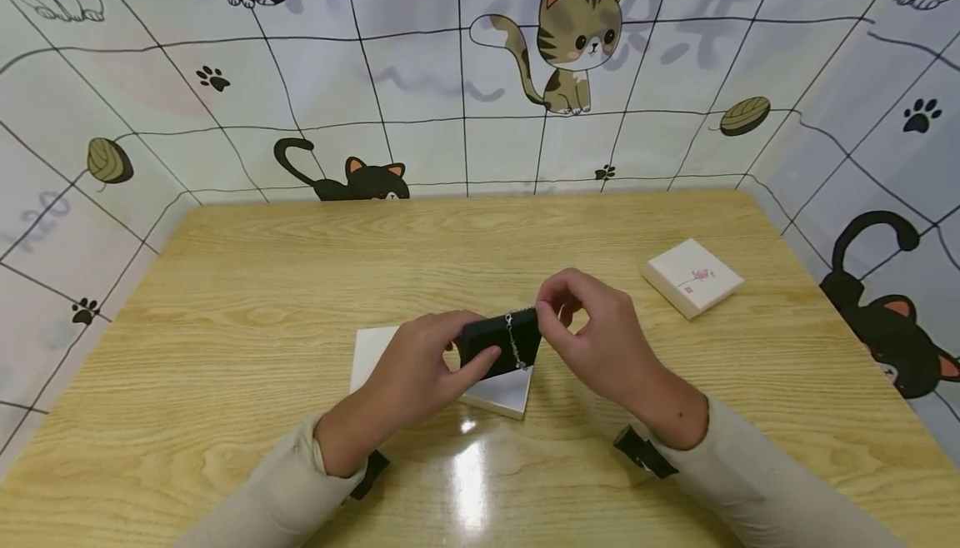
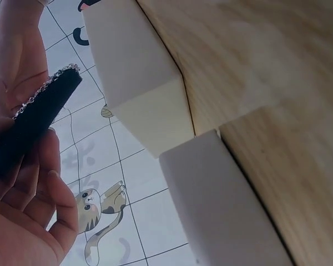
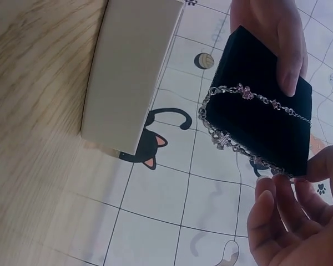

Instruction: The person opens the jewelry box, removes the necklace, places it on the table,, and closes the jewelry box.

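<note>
A black jewelry pad (image 1: pixel 487 338) is tilted up above the table, gripped by my left hand (image 1: pixel 427 365) with the thumb across its face. A silver chain bracelet (image 3: pixel 245 91) with small pink flower charms crosses that face and runs along one edge. At the pad's upper right corner, my right hand (image 1: pixel 596 336) pinches the bracelet's end between thumb and fingertips. In the right wrist view those fingertips (image 3: pixel 266 194) are right at the chain and the pad's corner. Below the hands sits a white box (image 1: pixel 498 398), partly hidden by my left hand.
A small white box lid (image 1: pixel 693 277) with a pink flower print lies at the right of the wooden table (image 1: pixel 247 281). White curtains (image 1: pixel 412 73) with cartoon cats stand behind the table and along both sides.
</note>
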A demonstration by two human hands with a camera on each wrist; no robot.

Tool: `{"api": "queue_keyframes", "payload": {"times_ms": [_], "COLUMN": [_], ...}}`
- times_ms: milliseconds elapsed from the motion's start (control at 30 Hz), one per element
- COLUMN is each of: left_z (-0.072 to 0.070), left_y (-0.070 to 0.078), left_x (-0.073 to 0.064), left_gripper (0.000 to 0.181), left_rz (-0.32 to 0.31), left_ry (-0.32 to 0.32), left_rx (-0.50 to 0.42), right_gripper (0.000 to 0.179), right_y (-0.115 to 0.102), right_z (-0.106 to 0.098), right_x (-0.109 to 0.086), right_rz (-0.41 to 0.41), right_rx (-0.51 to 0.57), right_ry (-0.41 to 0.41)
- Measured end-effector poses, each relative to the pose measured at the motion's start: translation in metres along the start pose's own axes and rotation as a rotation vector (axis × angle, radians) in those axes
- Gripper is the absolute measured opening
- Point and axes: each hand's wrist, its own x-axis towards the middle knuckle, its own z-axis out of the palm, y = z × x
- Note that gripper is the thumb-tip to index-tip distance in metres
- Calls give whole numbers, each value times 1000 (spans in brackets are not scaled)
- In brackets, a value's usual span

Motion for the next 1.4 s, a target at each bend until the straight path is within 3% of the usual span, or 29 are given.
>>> {"api": "queue_keyframes", "payload": {"times_ms": [333, 533, 733, 900, 1133, 1400], "left_z": [0, -1, -2, -2, -3, -5], "left_y": [1, 2, 2, 1, 1, 2], "left_x": [-1, -1, 0, 0, 0, 0], "left_gripper": [15, 16, 17, 17, 18, 19], "left_rz": [-5, -12, -14, -10, -21, -45], "left_ry": [-10, -4, -1, 7, 16, 16], "left_rx": [-3, -2, -14, -21, -16, -33], "right_gripper": [11, 12, 26, 23, 18, 15], "right_y": [-1, -1, 0, 2, 3, 1], "right_z": [-1, -1, -2, -4, -7, -21], "right_x": [0, 1, 2, 3, 4, 1], "right_rz": [-27, -91, -186, -226, -208, -50], "right_rx": [44, 48, 29, -18, -50, -92], "right_ry": [39, 75, 106, 120, 125, -12]}}
